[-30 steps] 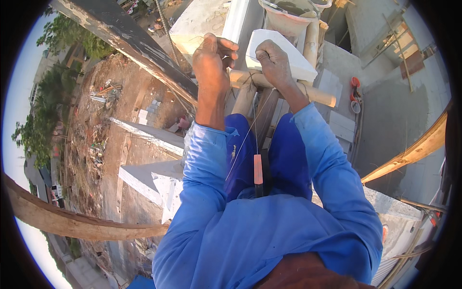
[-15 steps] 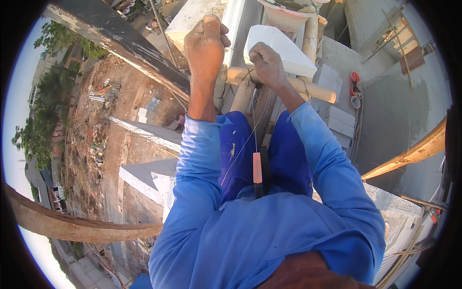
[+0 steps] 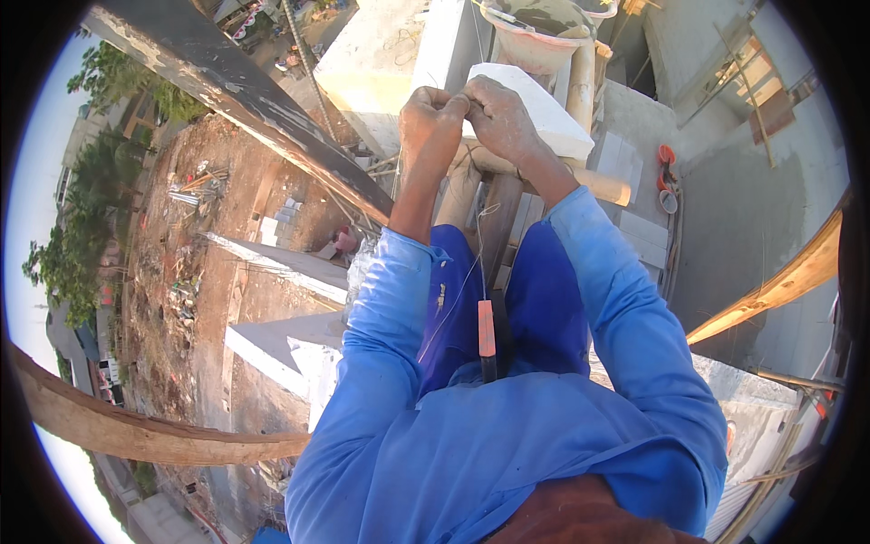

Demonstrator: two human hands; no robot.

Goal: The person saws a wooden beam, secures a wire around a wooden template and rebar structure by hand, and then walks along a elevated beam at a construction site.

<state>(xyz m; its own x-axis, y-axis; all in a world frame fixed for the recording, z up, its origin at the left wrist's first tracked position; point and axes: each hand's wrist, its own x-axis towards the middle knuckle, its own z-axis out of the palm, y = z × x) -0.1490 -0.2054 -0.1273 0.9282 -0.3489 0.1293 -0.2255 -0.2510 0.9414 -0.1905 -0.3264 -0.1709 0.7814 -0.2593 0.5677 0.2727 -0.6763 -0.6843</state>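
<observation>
My left hand (image 3: 430,130) and my right hand (image 3: 504,118) meet above a white block (image 3: 555,120), their thumbs and fingertips pinched together. A thin pale string (image 3: 489,209) is held between them; a loose loop of it hangs below, in front of my knees. The exact spot where the fingers grip it is hidden. Lower down, the string meets a narrow orange-and-black piece (image 3: 487,328) standing between my thighs. Under my wrists lies a round wooden pole (image 3: 605,186), partly covered by the right forearm.
A bucket (image 3: 535,45) of grey mix stands beyond the block. A dark beam (image 3: 227,100) slants across the left, above ground far below. Curved timber (image 3: 163,431) crosses at lower left, another plank (image 3: 770,281) at right. Pale blocks (image 3: 643,238) lie right of my knees.
My hands were apart, the left higher and farther left; now they have come together over the block. The hanging string has gone from taut to slack, with a loop in it.
</observation>
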